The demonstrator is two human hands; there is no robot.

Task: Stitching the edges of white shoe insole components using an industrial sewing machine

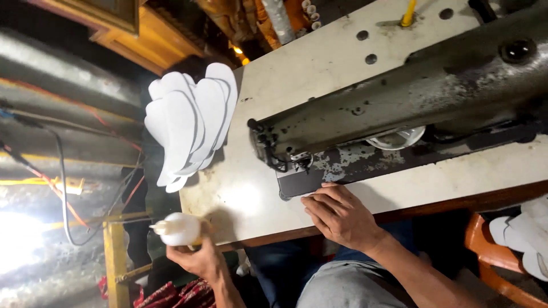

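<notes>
My left hand (197, 259) grips a small white squeeze bottle (178, 229) with a pale nozzle, held off the table's left front corner. My right hand (341, 215) lies flat, fingers spread a little, on the front edge of the cream table (240, 194), holding nothing. Its fingertips touch the dark base plate (302, 183) of a worn grey sewing machine (411, 97). The machine's needle end (268, 149) is just above that hand. A fanned stack of white sole-shaped pieces (191, 122) hangs over the table's left edge.
More white cut pieces (522, 236) lie on an orange stool (485, 256) at the lower right. A yellow metal frame (117, 251) and loose wires (63, 194) stand at the left by corrugated metal. My knees are under the table.
</notes>
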